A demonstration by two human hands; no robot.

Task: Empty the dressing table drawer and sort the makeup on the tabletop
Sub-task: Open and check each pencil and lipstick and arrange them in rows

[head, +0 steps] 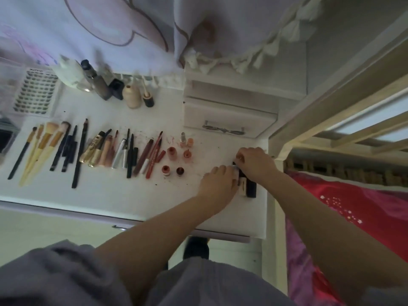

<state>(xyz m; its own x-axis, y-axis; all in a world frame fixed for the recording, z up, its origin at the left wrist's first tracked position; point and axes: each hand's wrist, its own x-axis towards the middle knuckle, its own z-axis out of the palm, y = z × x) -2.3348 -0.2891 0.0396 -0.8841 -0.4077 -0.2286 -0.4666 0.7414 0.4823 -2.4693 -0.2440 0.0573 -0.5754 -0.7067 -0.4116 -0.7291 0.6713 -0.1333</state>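
Tabletop [123, 195], L to R:
- Brushes [42, 142], fanned, handles twd person.
- Pencils/liners [72, 149], parallel row.
- Tubes, lip items [123, 151] grouped by type.
- Polish bottles [180, 155], upright cluster.
- Left hand [217, 180]: fingers curled on small pale tube [242, 183].
- Right hand [256, 161]: fingertips pinched at top of dark tubes [250, 186], prob. lining up new group at R edge; exact grip unclear.

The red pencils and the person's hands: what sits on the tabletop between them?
In the head view, a loose cluster of small nail polish bottles stands between the red pencils and the left hand; the right hand lies just beyond it.
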